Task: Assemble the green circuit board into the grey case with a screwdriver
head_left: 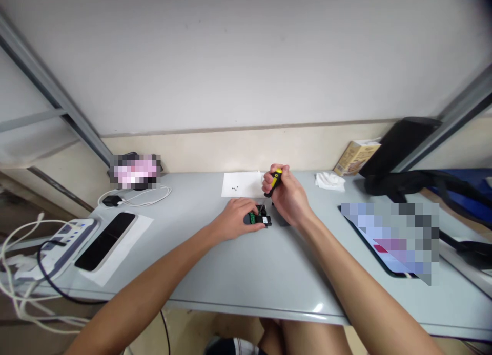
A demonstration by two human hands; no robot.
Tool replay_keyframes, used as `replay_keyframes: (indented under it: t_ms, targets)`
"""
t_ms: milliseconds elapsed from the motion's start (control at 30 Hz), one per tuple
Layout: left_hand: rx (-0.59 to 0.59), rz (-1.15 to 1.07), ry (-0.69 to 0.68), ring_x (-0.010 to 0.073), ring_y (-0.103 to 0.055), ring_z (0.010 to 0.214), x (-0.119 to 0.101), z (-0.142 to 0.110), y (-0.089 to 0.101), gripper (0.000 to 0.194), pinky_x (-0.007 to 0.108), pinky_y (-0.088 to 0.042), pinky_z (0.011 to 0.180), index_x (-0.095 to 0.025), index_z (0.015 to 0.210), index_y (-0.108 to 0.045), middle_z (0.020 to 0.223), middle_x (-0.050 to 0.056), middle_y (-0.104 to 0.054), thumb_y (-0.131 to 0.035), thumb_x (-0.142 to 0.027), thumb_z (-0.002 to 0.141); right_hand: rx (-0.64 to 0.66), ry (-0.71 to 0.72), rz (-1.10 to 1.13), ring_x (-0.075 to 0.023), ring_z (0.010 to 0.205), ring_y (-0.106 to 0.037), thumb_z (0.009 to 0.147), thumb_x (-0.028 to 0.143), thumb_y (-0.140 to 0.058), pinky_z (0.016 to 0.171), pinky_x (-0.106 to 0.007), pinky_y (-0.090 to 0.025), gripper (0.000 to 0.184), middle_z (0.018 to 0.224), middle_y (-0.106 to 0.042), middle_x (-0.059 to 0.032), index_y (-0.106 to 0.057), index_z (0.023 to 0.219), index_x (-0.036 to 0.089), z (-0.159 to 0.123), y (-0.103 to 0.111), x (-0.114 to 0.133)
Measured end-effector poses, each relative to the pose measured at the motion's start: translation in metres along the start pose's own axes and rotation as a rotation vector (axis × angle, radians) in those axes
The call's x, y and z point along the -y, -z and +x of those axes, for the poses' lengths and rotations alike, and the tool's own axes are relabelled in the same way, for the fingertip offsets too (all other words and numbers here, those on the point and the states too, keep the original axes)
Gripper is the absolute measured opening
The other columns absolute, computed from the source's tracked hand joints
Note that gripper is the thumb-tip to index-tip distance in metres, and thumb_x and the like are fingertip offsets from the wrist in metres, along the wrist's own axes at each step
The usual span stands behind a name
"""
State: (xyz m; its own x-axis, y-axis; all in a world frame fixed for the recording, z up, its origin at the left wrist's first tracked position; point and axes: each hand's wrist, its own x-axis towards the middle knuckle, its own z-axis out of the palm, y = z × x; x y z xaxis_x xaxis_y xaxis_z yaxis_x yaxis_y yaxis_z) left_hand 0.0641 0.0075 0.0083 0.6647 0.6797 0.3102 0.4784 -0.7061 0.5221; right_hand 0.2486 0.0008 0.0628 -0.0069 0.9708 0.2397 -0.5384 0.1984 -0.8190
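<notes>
My left hand (237, 219) is closed around a small black device with a green circuit board (252, 218), holding it on the grey desk. Wrapped in the fingers of my right hand (288, 193) is a screwdriver (275, 181) with a yellow and black handle, its shaft pointing down and left toward the device. Whether the tip touches the device is too small to tell. Behind the device lies a sheet of white paper (249, 183) with several tiny dark screws (234, 188) on it. A dark flat piece (283, 221) rests partly hidden under my right hand.
At left are a phone (107, 241) on paper, a power strip (61, 247), a charger (112, 200) and loose cables. To the right lie a tablet (378, 242), a crumpled tissue (330, 181), a small carton (355, 158) and a black case (402, 142). The desk's front edge runs below my forearms.
</notes>
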Motion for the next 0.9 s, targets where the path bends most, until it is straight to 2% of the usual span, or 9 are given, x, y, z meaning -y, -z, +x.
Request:
replay_keyframes:
  t_ms: [100, 267, 433, 567, 700, 900]
  targets:
    - [0.002, -0.003, -0.004, 0.0263, -0.068, 0.115, 0.001, 0.0, 0.0, 0.023, 0.042, -0.048, 0.105, -0.023, 0.093, -0.065, 0.119, 0.005, -0.076, -0.08, -0.04, 0.088, -0.025, 0.024, -0.013, -0.0148, 0.058, -0.041, 0.091, 0.069, -0.064, 0.057, -0.031, -0.044, 0.042, 0.071, -0.041, 0.0031, -0.054, 0.091, 0.028, 0.0, -0.001, -0.001]
    - [-0.006, -0.013, -0.016, 0.0263, -0.068, 0.115, 0.003, 0.0, -0.002, 0.024, 0.042, -0.048, 0.105, -0.023, 0.092, -0.065, 0.121, 0.005, -0.075, -0.08, -0.041, 0.088, -0.008, 0.007, 0.001, -0.0145, 0.058, -0.042, 0.088, 0.053, -0.075, 0.058, -0.029, -0.043, 0.038, 0.07, -0.04, 0.0046, -0.046, 0.086, 0.028, 0.001, 0.007, 0.002]
    - [-0.006, 0.004, -0.016, 0.0269, -0.068, 0.115, 0.003, -0.001, -0.002, 0.025, 0.043, -0.048, 0.105, -0.023, 0.093, -0.066, 0.119, 0.006, -0.076, -0.079, -0.043, 0.089, -0.002, -0.022, -0.006, -0.0163, 0.075, -0.056, 0.084, 0.053, -0.079, 0.069, -0.031, -0.05, 0.034, 0.085, -0.057, 0.0001, -0.058, 0.088, 0.027, 0.001, 0.01, 0.008]
    - [-0.002, 0.014, -0.014, 0.0267, -0.068, 0.115, 0.003, -0.001, -0.002, 0.025, 0.042, -0.049, 0.104, -0.023, 0.094, -0.065, 0.118, 0.005, -0.075, -0.079, -0.044, 0.089, -0.003, -0.028, -0.015, -0.0172, 0.083, -0.058, 0.083, 0.054, -0.081, 0.075, -0.032, -0.052, 0.034, 0.093, -0.058, -0.002, -0.065, 0.089, 0.025, 0.002, 0.012, 0.009]
    - [-0.006, 0.022, -0.022, 0.0268, -0.069, 0.115, 0.004, 0.0, -0.001, 0.026, 0.041, -0.049, 0.102, -0.023, 0.093, -0.065, 0.12, 0.005, -0.075, -0.08, -0.044, 0.088, 0.019, -0.075, 0.074, -0.0159, 0.075, -0.054, 0.086, 0.059, -0.076, 0.073, -0.031, -0.05, 0.036, 0.085, -0.053, -0.0008, -0.065, 0.091, 0.025, 0.004, 0.014, 0.002]
    - [-0.003, 0.021, -0.028, 0.0262, -0.069, 0.114, 0.005, 0.0, -0.002, 0.026, 0.041, -0.049, 0.101, -0.023, 0.093, -0.064, 0.122, 0.005, -0.076, -0.081, -0.043, 0.088, -0.037, -0.065, 0.098, -0.0156, 0.061, -0.041, 0.094, 0.061, -0.063, 0.06, -0.031, -0.045, 0.035, 0.072, -0.04, 0.0017, -0.059, 0.088, 0.027, 0.003, 0.006, 0.001]
